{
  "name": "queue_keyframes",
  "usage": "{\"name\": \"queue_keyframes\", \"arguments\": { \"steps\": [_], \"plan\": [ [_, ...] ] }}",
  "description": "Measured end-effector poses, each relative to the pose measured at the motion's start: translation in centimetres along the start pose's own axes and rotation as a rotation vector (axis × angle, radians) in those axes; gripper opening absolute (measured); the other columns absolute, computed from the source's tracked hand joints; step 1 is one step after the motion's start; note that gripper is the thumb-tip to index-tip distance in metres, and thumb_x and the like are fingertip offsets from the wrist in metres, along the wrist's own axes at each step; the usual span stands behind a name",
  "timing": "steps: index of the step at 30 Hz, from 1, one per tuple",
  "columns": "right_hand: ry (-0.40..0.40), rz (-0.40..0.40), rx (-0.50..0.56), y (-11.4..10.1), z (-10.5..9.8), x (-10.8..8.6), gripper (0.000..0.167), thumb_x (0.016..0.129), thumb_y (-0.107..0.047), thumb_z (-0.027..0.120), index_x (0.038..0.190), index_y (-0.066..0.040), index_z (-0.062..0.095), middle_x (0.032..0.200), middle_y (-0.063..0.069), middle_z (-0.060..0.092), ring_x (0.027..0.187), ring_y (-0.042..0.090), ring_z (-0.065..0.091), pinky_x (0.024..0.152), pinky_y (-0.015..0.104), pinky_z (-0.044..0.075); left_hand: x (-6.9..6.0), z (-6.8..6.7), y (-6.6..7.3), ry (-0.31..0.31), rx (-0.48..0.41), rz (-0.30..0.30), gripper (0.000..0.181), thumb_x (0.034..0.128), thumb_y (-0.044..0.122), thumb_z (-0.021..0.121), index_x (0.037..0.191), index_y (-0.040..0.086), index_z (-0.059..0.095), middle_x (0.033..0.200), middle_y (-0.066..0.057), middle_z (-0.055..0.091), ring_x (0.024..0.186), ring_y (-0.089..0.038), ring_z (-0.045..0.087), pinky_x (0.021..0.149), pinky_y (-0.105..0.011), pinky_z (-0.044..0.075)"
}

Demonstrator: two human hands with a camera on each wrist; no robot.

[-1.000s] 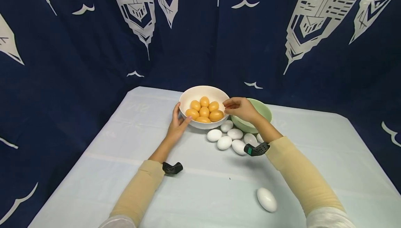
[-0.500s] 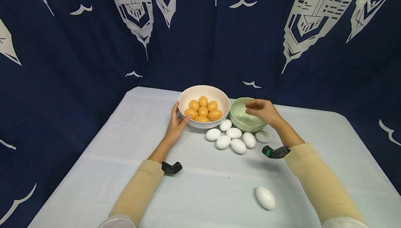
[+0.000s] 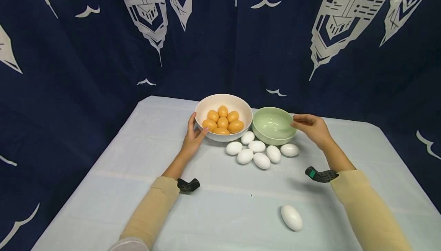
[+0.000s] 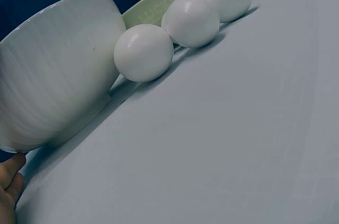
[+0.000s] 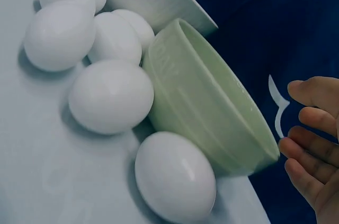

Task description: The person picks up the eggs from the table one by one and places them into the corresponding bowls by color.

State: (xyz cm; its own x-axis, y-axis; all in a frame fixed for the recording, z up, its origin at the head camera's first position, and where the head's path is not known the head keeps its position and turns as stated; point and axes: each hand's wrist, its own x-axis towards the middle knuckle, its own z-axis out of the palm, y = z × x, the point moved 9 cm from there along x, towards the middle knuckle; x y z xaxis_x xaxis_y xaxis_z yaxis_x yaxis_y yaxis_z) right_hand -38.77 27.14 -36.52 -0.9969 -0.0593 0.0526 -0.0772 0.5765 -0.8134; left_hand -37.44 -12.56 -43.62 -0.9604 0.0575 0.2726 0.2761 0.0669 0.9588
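Observation:
My left hand (image 3: 191, 140) holds the left side of a white bowl (image 3: 224, 137), thumb at the front and fingers at the side; several yellow-orange eggs (image 3: 222, 122) lie inside. In the left wrist view, fingers (image 4: 11, 173) show beneath the bowl (image 4: 63, 65). Beside the right rim of an empty green bowl (image 3: 273, 128) hovers my right hand (image 3: 315, 130), relaxed and holding nothing. The right wrist view shows its bent fingers (image 5: 312, 155) close to the green bowl (image 5: 201, 113); contact cannot be told.
Several white eggs (image 3: 256, 146) lie in front of the bowls, one (image 3: 289, 150) by the green bowl's front right. Another white egg (image 3: 291, 218) lies apart near the front of the white-covered table (image 3: 213, 216). A dark blue patterned curtain (image 3: 213, 59) hangs behind.
My right hand has moved right, from the white bowl's right rim across the green bowl to its far right side. My left hand has stayed on the white bowl.

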Motion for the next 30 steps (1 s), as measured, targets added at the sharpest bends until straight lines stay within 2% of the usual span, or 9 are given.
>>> {"name": "queue_keyframes", "arguments": {
  "steps": [6, 13, 18, 20, 26, 30],
  "plan": [
    [0.045, 0.037, 0.051, 2.5, -0.5, -1.0, 0.065, 0.093, -0.04, 0.066, 0.141, 0.0, 0.047, 0.139, 0.02, 0.049, 0.1, -0.005, 0.05, 0.09, 0.018, 0.046, -0.1, 0.2, 0.0, -0.004, -0.006, -0.015, 0.076, 0.1001, 0.023, 0.057, 0.157, 0.021, 0.006, 0.161, -0.014, 0.003, 0.138, -0.039, 0.033, 0.111, -0.041, 0.034],
    [0.059, 0.042, 0.16, 4.5, 0.7, -1.7, 0.068, 0.094, -0.038, 0.065, 0.148, -0.006, 0.039, 0.149, 0.018, 0.039, 0.112, 0.004, 0.05, 0.096, 0.023, 0.045, -1.1, 0.6, 2.9, -0.038, 0.007, -0.019, 0.076, 0.1005, 0.017, 0.056, 0.156, 0.008, 0.004, 0.16, -0.02, 0.003, 0.137, -0.044, 0.032, 0.11, -0.042, 0.036],
    [0.031, 0.04, 0.228, 5.4, 1.7, -1.9, 0.07, 0.095, -0.037, 0.064, 0.153, -0.016, 0.032, 0.152, 0.02, 0.033, 0.117, 0.013, 0.05, 0.096, 0.026, 0.042, -1.2, 0.5, 3.4, -0.031, 0.015, 0.0, 0.075, 0.1006, 0.015, 0.055, 0.155, 0.006, 0.005, 0.16, -0.02, 0.002, 0.14, -0.041, 0.027, 0.111, -0.043, 0.033],
    [0.029, 0.033, 0.247, 5.7, 2.1, -1.8, 0.069, 0.095, -0.036, 0.064, 0.154, -0.018, 0.031, 0.152, 0.02, 0.033, 0.117, 0.015, 0.05, 0.095, 0.026, 0.042, -0.9, 0.3, 3.1, -0.027, 0.004, 0.011, 0.075, 0.1002, 0.015, 0.056, 0.155, 0.007, 0.005, 0.161, -0.019, 0.002, 0.141, -0.04, 0.026, 0.111, -0.044, 0.033],
    [0.02, -0.018, 0.349, 6.2, 3.1, -1.9, 0.068, 0.097, -0.025, 0.063, 0.154, -0.015, 0.029, 0.15, 0.024, 0.032, 0.113, 0.01, 0.048, 0.087, 0.013, 0.044, 0.1, 0.1, 0.6, -0.017, 0.02, 0.019, 0.076, 0.1005, 0.018, 0.056, 0.157, 0.017, 0.004, 0.162, -0.012, 0.001, 0.141, -0.037, 0.028, 0.111, -0.042, 0.034],
    [0.006, -0.051, 0.428, 6.3, 3.7, -1.8, 0.065, 0.099, -0.017, 0.06, 0.154, -0.013, 0.026, 0.149, 0.026, 0.029, 0.112, 0.007, 0.046, 0.085, 0.011, 0.045, 0.1, 0.1, 0.3, 0.002, 0.022, 0.034, 0.075, 0.1006, 0.019, 0.056, 0.157, 0.018, 0.006, 0.162, -0.011, 0.003, 0.141, -0.036, 0.029, 0.11, -0.042, 0.035]
  ]
}}
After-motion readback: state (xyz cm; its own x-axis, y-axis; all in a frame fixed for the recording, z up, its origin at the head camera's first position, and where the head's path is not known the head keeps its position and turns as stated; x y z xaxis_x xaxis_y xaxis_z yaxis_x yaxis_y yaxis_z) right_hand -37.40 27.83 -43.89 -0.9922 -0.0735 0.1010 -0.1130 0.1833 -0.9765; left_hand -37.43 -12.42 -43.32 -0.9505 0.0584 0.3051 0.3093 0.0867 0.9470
